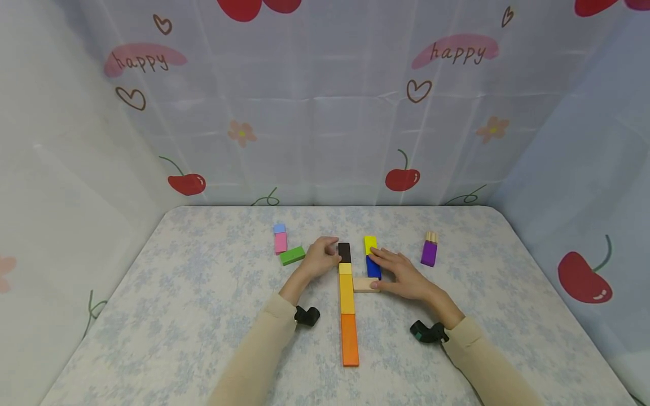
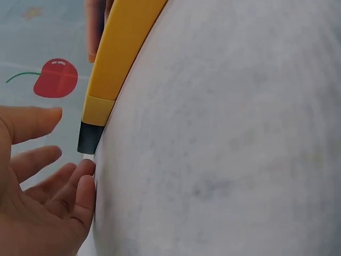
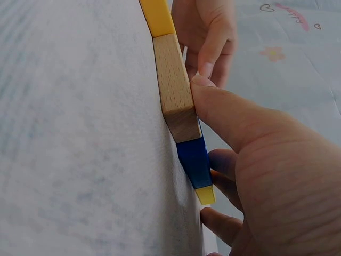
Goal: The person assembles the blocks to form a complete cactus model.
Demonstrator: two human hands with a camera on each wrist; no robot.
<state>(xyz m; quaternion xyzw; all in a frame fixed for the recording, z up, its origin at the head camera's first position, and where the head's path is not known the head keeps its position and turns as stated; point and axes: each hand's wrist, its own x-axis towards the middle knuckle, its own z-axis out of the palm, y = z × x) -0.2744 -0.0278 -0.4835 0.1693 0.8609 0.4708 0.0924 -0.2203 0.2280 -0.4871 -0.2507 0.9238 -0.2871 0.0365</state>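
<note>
Flat on the table lies a column of blocks: a black block (image 1: 345, 252) at the far end, a small light-yellow block (image 1: 345, 268), a longer yellow block (image 1: 347, 294) and an orange block (image 1: 349, 341) nearest me. My left hand (image 1: 320, 257) is beside the black block, fingers loosely bent, and grips nothing. A plain wooden block (image 3: 175, 74) juts right from the column. Beyond its outer end stretch a blue block (image 1: 373, 268) and a bright yellow block (image 1: 370, 244). My right hand (image 1: 410, 277) lies spread, thumb on the wooden block and fingers touching the blue and yellow ones.
To the left on the table (image 1: 203, 327) are a green block (image 1: 292, 255), a pink block (image 1: 281, 243) and a small light-blue block (image 1: 279, 228). At the right a purple block (image 1: 429, 254) adjoins small wood-coloured pieces (image 1: 431, 237). A printed curtain (image 1: 325, 113) hangs behind the table.
</note>
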